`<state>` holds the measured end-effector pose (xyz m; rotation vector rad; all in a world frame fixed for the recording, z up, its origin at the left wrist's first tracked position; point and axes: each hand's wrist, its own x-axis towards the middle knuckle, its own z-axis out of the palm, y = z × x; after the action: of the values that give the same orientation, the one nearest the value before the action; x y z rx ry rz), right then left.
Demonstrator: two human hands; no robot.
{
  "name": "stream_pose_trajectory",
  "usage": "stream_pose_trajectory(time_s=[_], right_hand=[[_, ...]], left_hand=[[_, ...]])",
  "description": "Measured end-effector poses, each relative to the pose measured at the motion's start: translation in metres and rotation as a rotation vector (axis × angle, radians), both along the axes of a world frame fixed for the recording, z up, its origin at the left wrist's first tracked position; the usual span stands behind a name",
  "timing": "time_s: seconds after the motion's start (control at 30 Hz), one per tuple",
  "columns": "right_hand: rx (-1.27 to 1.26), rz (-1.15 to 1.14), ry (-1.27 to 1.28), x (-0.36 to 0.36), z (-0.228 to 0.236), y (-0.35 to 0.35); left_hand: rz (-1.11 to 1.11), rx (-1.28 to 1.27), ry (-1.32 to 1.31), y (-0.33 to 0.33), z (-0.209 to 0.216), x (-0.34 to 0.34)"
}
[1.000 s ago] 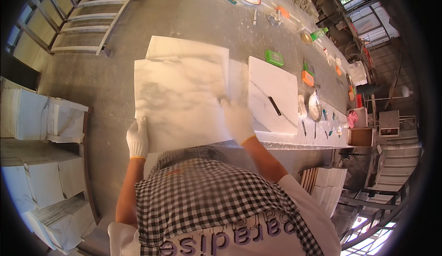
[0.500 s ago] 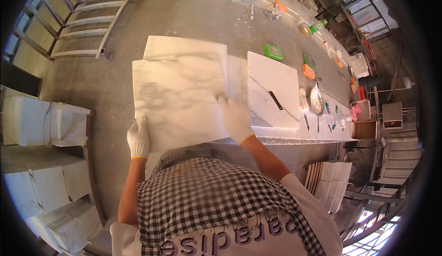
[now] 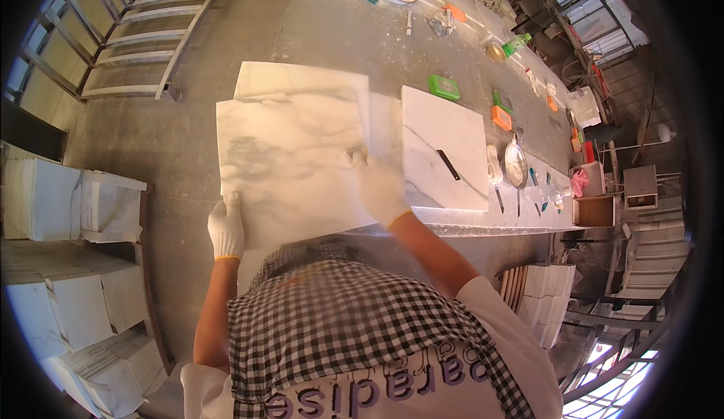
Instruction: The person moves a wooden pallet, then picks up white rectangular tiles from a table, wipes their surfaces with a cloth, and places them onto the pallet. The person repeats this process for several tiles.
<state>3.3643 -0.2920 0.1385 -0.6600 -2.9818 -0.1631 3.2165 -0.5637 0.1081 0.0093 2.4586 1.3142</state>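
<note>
A white marble tile [image 3: 294, 162] with grey veins lies before me, overlapping another marble tile [image 3: 302, 79] behind it. My left hand [image 3: 228, 227], in a white knit glove, grips its left edge with the thumb on top. At the right edge, my gloved right hand [image 3: 383, 190] is closed, its fingertips over the face of the tile; the hand is slightly blurred and its underside is hidden. To the right of that hand is another veined marble tile [image 3: 430, 140], with a black strip-like tool [image 3: 449, 165] lying on it.
Green [image 3: 443, 87] and orange [image 3: 501, 117] blocks, an oval metal dish [image 3: 515, 164] and several small tools lie on the grey table at right. Stacked tiles [image 3: 45, 196] stand at left. A metal rack [image 3: 151, 57] is at the far left, a cardboard box [image 3: 593, 211] at right.
The view has shifted very slightly. My right hand has moved a little to the left; my left hand keeps its hold on the tile's edge.
</note>
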Motion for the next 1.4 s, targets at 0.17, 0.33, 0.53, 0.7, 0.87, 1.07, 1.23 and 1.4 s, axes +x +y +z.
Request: stream_pose_trajectory(time_s=[0.17,0.33,0.53,0.7,0.87,1.07,1.23,1.4], right_hand=[[0.059,-0.006,0.094,-0.017,0.001,0.024],[0.026,0.026,-0.055,0.001,0.000,-0.004],[0.081,-0.013,0.060,-0.011,0.005,0.021],[-0.048,-0.202,0.171,-0.011,0.017,0.061],[-0.069,-0.340,0.122,0.021,0.011,0.062],[-0.117,-0.335,0.188,0.035,-0.006,0.052],[-0.242,-0.340,0.217,0.040,-0.006,0.045],[-0.371,-0.378,0.428,0.042,0.001,0.029]], left_hand=[[-0.012,0.020,0.010,-0.001,-0.004,-0.001],[-0.009,-0.004,0.000,0.000,-0.008,-0.003],[-0.031,0.005,0.004,-0.001,-0.001,-0.001],[0.016,0.024,0.009,0.003,0.008,0.001],[0.000,-0.029,0.017,0.002,0.005,0.002],[-0.001,-0.043,0.151,0.003,-0.004,0.003],[0.023,-0.006,0.218,0.005,-0.009,0.008],[0.050,-0.002,0.224,0.005,-0.014,0.009]])
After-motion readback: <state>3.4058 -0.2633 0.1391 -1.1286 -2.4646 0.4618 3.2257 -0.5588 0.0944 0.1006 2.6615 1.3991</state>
